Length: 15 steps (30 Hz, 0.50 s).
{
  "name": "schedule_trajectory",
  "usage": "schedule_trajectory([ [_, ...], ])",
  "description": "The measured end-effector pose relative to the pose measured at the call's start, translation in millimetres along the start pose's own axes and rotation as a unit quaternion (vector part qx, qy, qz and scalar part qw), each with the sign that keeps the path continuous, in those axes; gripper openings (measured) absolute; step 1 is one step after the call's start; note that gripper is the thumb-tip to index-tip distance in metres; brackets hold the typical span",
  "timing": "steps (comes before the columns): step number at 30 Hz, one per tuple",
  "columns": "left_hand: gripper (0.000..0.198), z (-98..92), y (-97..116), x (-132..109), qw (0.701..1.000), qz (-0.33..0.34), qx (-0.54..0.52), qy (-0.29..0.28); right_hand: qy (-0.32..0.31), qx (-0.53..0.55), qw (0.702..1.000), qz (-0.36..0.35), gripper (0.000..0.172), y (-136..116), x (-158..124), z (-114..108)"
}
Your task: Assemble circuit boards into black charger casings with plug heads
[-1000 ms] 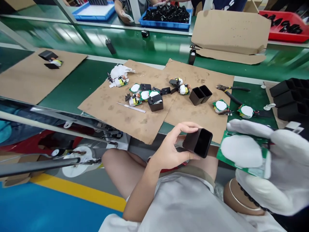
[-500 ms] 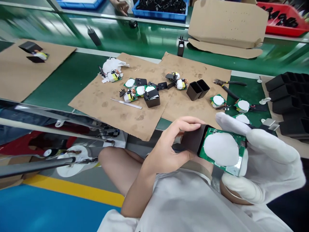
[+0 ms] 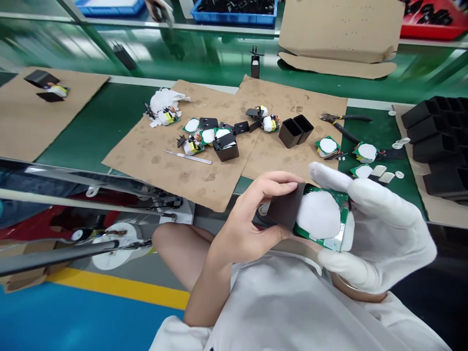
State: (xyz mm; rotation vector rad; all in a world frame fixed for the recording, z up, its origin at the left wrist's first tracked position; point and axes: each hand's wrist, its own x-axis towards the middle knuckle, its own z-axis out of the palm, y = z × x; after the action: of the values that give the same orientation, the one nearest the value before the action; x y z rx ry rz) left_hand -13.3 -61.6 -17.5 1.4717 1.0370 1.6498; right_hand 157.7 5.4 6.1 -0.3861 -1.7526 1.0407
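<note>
Bare, my left hand (image 3: 244, 224) is closed around a black plastic charger housing (image 3: 287, 207), fingers above and thumb below. A green circuit board (image 3: 341, 214) with a large white pad (image 3: 319, 214) on its face sits partly inside the housing's open end. My right hand (image 3: 383, 229), in a white glove, is curled around the outer end of the board; its fingertips are partly hidden behind it. On the bench beyond lie two open black housings (image 3: 290, 133) and a similar board with a white pad (image 3: 328, 145).
Cardboard sheets (image 3: 146, 161) cover much of the green bench. Pliers (image 3: 345, 119), metal tweezers (image 3: 188, 157) and several charger parts lie there. Black housings (image 3: 438, 126) stand in rows at right. Across the bench are a cardboard box (image 3: 338, 29), a blue tray (image 3: 234, 18) and another person's hand (image 3: 160, 10).
The board has gone deeper into the housing, and less of it shows. Both hands have shifted slightly left in view. The other person's hand at the back has moved left.
</note>
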Motion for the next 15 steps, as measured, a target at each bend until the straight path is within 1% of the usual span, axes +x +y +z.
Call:
schedule_trajectory([
  [2, 0.050, -0.7, -0.1, 0.9, 1.000, 0.003, -0.001, -0.006, -0.003, -0.016, 1.000, 0.005, 0.068, -4.8, -1.0, -0.8],
  [4, 0.048, -1.0, -0.5, 1.7, 1.000, 0.008, -0.007, -0.011, -0.020, -0.037, 0.999, 0.019, 0.070, -10.0, -1.4, -2.6],
  [6, 0.045, -1.1, -1.1, 2.4, 1.000, 0.011, -0.016, -0.014, -0.053, -0.059, 0.996, 0.030, 0.076, -14.4, -0.5, -5.6],
  [7, 0.044, -1.2, -1.5, 2.6, 1.000, 0.013, -0.020, -0.016, -0.076, -0.068, 0.994, 0.030, 0.080, -15.9, 0.3, -7.5],
  [9, 0.042, -1.5, -2.7, 2.8, 0.999, 0.014, -0.026, -0.018, -0.102, -0.081, 0.991, 0.022, 0.086, -17.4, 2.1, -11.1],
  [13, 0.040, -2.1, -6.2, 2.6, 0.999, 0.015, -0.030, -0.018, -0.135, -0.105, 0.985, -0.002, 0.086, -18.1, 6.0, -15.7],
  [15, 0.038, -2.0, -7.7, 2.5, 0.999, 0.017, -0.037, -0.015, -0.167, -0.119, 0.979, 0.005, 0.085, -19.8, 9.6, -16.2],
])
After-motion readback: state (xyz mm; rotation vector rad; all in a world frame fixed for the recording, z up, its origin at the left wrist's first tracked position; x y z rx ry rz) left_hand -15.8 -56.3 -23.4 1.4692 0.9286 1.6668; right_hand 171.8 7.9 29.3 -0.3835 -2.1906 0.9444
